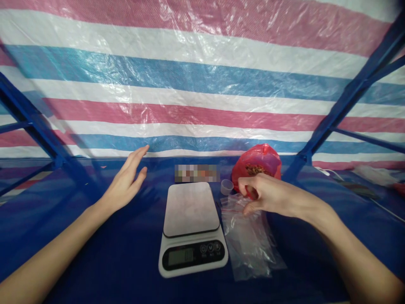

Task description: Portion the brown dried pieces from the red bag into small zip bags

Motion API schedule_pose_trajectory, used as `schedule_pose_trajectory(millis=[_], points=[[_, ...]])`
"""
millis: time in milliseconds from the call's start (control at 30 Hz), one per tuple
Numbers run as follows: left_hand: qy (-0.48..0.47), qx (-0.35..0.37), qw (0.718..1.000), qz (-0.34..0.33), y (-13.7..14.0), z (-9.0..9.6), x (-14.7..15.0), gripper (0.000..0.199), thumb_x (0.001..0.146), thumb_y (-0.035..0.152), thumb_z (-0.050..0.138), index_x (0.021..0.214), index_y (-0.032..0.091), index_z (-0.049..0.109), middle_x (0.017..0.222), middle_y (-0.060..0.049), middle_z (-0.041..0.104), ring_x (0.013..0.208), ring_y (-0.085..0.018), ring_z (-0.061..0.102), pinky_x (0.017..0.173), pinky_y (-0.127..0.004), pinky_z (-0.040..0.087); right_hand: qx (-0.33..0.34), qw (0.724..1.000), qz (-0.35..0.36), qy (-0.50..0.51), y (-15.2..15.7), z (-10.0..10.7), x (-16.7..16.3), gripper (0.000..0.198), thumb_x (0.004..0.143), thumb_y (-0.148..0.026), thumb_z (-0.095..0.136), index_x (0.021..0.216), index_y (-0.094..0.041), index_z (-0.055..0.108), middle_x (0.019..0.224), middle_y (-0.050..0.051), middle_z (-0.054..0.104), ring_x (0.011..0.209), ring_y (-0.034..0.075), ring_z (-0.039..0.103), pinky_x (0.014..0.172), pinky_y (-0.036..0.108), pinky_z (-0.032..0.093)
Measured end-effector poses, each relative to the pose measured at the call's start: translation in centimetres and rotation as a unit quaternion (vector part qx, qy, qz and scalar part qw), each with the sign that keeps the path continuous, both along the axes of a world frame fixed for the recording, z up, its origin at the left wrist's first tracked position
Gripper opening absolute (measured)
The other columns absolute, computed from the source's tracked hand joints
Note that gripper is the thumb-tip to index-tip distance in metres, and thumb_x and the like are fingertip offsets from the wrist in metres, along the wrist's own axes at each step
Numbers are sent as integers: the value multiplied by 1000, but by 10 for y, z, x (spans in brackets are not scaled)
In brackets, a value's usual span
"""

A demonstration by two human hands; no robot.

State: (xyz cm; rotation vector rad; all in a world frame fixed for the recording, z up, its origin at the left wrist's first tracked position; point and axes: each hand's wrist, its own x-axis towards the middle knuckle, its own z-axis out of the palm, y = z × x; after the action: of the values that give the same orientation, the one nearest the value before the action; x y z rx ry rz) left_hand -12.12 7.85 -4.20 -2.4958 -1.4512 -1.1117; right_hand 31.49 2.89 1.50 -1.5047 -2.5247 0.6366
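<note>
My left hand (126, 183) is held over the blue surface, left of the scale, with its fingers stretched out and nothing in it. On the other side, my right hand (265, 192) hovers over the top end of a stack of clear zip-lock bags (249, 240). Its thumb and forefinger are bent and apart; whether the thumb touches the bags I cannot tell. A small clear plastic cup (227, 187) stands just left of its fingertips. Behind it is a red plastic bag (268, 158) with brown bits inside, partly hidden. The white kitchen scale (191, 211) lies between my hands, its plate bare.
A blurred-out item (197, 173) lies behind the scale. The blue tabletop (114, 253) ends at a striped plastic sheet (190, 93). Blue metal frame bars (341, 101) slant up on both sides. At far right lie a white cable (384, 209) and crumpled clear plastic (373, 174).
</note>
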Motion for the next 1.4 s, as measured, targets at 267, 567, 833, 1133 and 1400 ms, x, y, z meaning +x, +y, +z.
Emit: schedule_pose_trajectory(millis=[267, 567, 833, 1133, 1400], points=[[66, 3, 998, -10, 1, 2, 4, 63, 109, 36, 41, 169, 30, 23, 172, -9, 37, 158, -30, 40, 132, -53, 33, -46, 996, 23, -71, -7, -15, -8, 18, 79, -29, 88, 76, -21, 72, 72, -1, 69, 66, 16, 61, 59, 28, 32], [80, -9, 997, -14, 1, -1, 6, 66, 108, 35, 43, 170, 32, 19, 173, -8, 36, 158, -30, 40, 132, -53, 33, -22, 997, 37, -71, -4, -24, -16, 17, 87, -25, 81, 101, -22, 72, 86, 3, 74, 74, 20, 67, 65, 28, 39], [78, -18, 997, -12, -2, 2, 5, 66, 108, 35, 42, 170, 31, 19, 173, -8, 36, 158, -29, 40, 132, -53, 33, -10, 997, 51, -59, -5, -24, -18, 14, 99, -23, 67, 113, -23, 69, 88, 3, 75, 76, 21, 71, 63, 28, 38], [74, -19, 997, -15, 0, 0, 6, 66, 108, 36, 43, 170, 31, 18, 172, -10, 37, 157, -32, 41, 130, -57, 35, 13, 997, 72, -36, -3, -23, -22, 8, 104, -29, 64, 102, -24, 70, 85, 1, 74, 75, 20, 71, 63, 28, 38], [81, -15, 996, -21, 1, 0, 7, 67, 108, 37, 44, 170, 33, 19, 173, -9, 37, 157, -33, 43, 130, -57, 37, 117, 986, 114, 37, -8, -21, -35, 18, 107, -19, 58, 100, -24, 73, 97, 3, 72, 83, 17, 68, 71, 28, 46]])
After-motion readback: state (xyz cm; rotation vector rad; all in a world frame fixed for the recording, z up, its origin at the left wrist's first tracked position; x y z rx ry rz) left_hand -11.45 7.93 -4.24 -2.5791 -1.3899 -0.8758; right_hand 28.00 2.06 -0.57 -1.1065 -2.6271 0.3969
